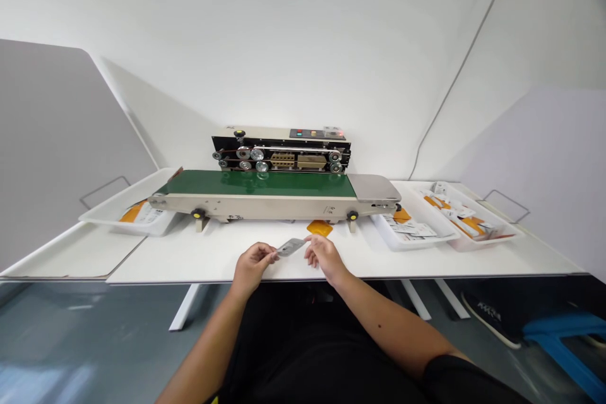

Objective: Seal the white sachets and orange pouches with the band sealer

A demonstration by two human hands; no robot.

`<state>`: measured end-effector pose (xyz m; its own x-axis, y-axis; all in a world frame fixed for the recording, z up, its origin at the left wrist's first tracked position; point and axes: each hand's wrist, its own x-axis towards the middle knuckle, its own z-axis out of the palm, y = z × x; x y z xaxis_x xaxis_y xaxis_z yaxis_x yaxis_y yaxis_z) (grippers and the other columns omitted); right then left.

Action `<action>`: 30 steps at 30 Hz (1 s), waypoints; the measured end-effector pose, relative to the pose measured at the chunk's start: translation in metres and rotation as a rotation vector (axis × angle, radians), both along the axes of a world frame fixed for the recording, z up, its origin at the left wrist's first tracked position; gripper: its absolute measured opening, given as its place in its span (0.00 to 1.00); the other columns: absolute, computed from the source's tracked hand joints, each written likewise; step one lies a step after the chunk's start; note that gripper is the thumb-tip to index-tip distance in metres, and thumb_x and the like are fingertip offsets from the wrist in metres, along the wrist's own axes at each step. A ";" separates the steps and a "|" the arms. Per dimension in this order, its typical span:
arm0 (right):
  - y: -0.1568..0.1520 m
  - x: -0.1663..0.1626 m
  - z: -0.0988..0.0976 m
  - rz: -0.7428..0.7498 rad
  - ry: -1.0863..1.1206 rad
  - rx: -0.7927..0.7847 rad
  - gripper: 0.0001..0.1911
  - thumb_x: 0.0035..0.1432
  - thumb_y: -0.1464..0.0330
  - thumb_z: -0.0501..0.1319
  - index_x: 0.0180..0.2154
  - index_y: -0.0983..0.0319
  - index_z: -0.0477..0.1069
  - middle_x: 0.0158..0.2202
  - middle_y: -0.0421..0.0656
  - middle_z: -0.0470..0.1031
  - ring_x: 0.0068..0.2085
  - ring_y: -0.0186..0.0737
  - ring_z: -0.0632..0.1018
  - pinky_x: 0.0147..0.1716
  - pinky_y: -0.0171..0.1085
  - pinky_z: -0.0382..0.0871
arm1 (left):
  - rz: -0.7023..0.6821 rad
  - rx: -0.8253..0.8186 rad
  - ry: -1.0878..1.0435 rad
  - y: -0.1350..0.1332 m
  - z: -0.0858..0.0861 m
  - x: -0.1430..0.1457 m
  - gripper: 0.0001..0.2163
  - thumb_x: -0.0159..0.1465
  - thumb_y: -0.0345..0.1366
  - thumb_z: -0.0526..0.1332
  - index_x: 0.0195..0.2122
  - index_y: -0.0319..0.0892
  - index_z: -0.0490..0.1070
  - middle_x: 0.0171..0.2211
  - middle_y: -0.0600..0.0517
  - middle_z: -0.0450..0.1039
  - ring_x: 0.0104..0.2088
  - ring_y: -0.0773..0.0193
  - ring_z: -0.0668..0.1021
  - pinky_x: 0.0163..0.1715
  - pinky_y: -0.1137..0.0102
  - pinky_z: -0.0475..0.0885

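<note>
Silver foil pouch (290, 247) sits pinched at both ends between the closed fingers of the left hand (252, 267) and right hand (326, 259), just above the near edge of the white table (189, 260). An orange sachet (319, 228) lies just beyond, before the green-belted band sealer (258, 183), with a white tray (108, 221) far left and another (416, 241) right.

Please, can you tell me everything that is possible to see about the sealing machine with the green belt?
The band sealer is a long machine with a cream-coloured metal body. A green conveyor belt runs along its front, with a flat steel plate at the right end. Behind the belt, a black panel carries metal wheels and thin belts, and a small control panel with coloured buttons sits on top. It stands on yellow-capped feet on a white table.
</note>
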<state>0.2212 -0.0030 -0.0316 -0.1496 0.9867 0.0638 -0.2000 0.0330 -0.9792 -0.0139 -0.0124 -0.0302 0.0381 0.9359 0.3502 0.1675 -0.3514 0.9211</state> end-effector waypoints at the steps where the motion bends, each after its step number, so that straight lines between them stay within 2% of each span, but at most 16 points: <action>1: 0.002 0.001 0.004 0.122 0.012 -0.098 0.28 0.62 0.43 0.58 0.44 0.63 0.71 0.25 0.42 0.77 0.21 0.34 0.73 0.18 0.31 0.61 | 0.002 0.024 0.000 0.000 -0.002 -0.001 0.11 0.63 0.44 0.68 0.32 0.44 0.72 0.32 0.50 0.81 0.33 0.59 0.83 0.36 0.66 0.79; 2: 0.004 0.001 0.007 0.240 0.021 -0.188 0.29 0.62 0.43 0.58 0.43 0.64 0.71 0.25 0.44 0.78 0.20 0.34 0.73 0.17 0.30 0.59 | -0.002 0.053 0.008 0.001 -0.003 -0.002 0.10 0.63 0.43 0.68 0.32 0.43 0.73 0.35 0.49 0.82 0.37 0.58 0.83 0.40 0.64 0.79; 4: 0.007 0.002 0.011 0.393 0.021 -0.305 0.26 0.58 0.47 0.65 0.40 0.65 0.71 0.25 0.46 0.79 0.19 0.33 0.73 0.15 0.29 0.56 | -0.030 0.127 0.055 0.001 -0.005 -0.003 0.08 0.63 0.41 0.68 0.32 0.43 0.75 0.38 0.47 0.82 0.42 0.56 0.83 0.44 0.63 0.79; 7: 0.009 0.006 0.017 0.419 -0.043 -0.296 0.24 0.49 0.57 0.75 0.40 0.65 0.72 0.22 0.43 0.79 0.17 0.29 0.71 0.14 0.27 0.54 | -0.073 0.235 0.183 0.001 -0.005 -0.004 0.05 0.65 0.38 0.66 0.33 0.44 0.76 0.40 0.46 0.82 0.44 0.56 0.83 0.45 0.62 0.79; 10: 0.017 0.019 0.034 0.302 -0.125 -0.204 0.22 0.47 0.60 0.76 0.39 0.65 0.74 0.20 0.39 0.76 0.16 0.28 0.69 0.13 0.26 0.56 | -0.065 0.302 0.272 -0.002 -0.001 -0.002 0.03 0.67 0.36 0.66 0.37 0.44 0.77 0.44 0.45 0.82 0.47 0.55 0.82 0.48 0.60 0.78; 12: 0.031 0.036 0.056 0.145 -0.101 -0.127 0.20 0.47 0.61 0.76 0.38 0.64 0.74 0.19 0.38 0.75 0.16 0.28 0.70 0.13 0.26 0.57 | -0.060 0.308 0.280 -0.004 0.002 -0.001 0.03 0.67 0.36 0.65 0.39 0.44 0.76 0.46 0.44 0.81 0.49 0.54 0.81 0.48 0.60 0.78; 15: 0.060 0.069 0.098 -0.149 0.093 -0.021 0.15 0.52 0.65 0.72 0.40 0.64 0.74 0.19 0.37 0.75 0.16 0.28 0.70 0.13 0.25 0.58 | -0.062 0.303 0.269 -0.006 0.006 0.000 0.04 0.68 0.36 0.64 0.41 0.44 0.76 0.48 0.43 0.80 0.50 0.54 0.81 0.47 0.61 0.80; 17: 0.080 0.090 0.124 -0.352 0.263 0.020 0.08 0.58 0.70 0.67 0.39 0.64 0.72 0.20 0.38 0.75 0.18 0.29 0.71 0.14 0.25 0.60 | -0.058 0.316 0.280 -0.006 0.006 0.000 0.04 0.69 0.36 0.63 0.40 0.44 0.77 0.48 0.43 0.80 0.50 0.54 0.80 0.47 0.60 0.79; 19: 0.098 0.105 0.142 -0.497 0.388 -0.007 0.02 0.62 0.73 0.61 0.38 0.65 0.71 0.21 0.39 0.75 0.20 0.30 0.73 0.16 0.25 0.65 | -0.049 0.336 0.304 -0.006 0.007 -0.001 0.04 0.69 0.35 0.63 0.39 0.44 0.77 0.47 0.44 0.80 0.50 0.54 0.80 0.49 0.59 0.78; 20: 0.106 0.109 0.148 -0.541 0.423 -0.031 0.02 0.63 0.75 0.59 0.38 0.65 0.70 0.21 0.40 0.75 0.21 0.30 0.74 0.18 0.25 0.68 | -0.044 0.345 0.314 -0.006 0.007 -0.001 0.04 0.69 0.35 0.63 0.39 0.44 0.77 0.47 0.44 0.80 0.50 0.53 0.80 0.50 0.58 0.77; 22: 0.120 0.113 0.155 -0.586 0.444 -0.079 0.05 0.63 0.77 0.56 0.37 0.64 0.69 0.22 0.40 0.75 0.23 0.31 0.76 0.21 0.26 0.72 | -0.038 0.359 0.326 -0.006 0.008 -0.001 0.05 0.69 0.35 0.62 0.38 0.44 0.78 0.47 0.44 0.81 0.50 0.53 0.80 0.51 0.57 0.76; 26: 0.142 0.105 0.156 -0.611 0.423 -0.142 0.09 0.64 0.80 0.52 0.39 0.63 0.66 0.23 0.38 0.74 0.23 0.30 0.77 0.25 0.27 0.77 | -0.041 0.368 0.324 -0.007 0.011 0.000 0.05 0.69 0.36 0.62 0.38 0.44 0.78 0.46 0.44 0.80 0.50 0.53 0.80 0.51 0.57 0.76; 30: 0.154 0.089 0.158 -0.558 0.379 -0.206 0.10 0.66 0.81 0.50 0.41 0.63 0.65 0.22 0.38 0.74 0.23 0.30 0.77 0.26 0.27 0.78 | -0.047 0.356 0.314 -0.009 0.013 0.000 0.06 0.69 0.36 0.62 0.37 0.44 0.78 0.46 0.44 0.80 0.49 0.53 0.80 0.50 0.58 0.76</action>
<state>0.3101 0.1510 0.1263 0.3775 0.9073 -0.1852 -0.5358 0.0509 -0.8428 -0.0135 -0.0212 -0.0168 0.2332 0.7544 0.6136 0.3950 -0.6501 0.6491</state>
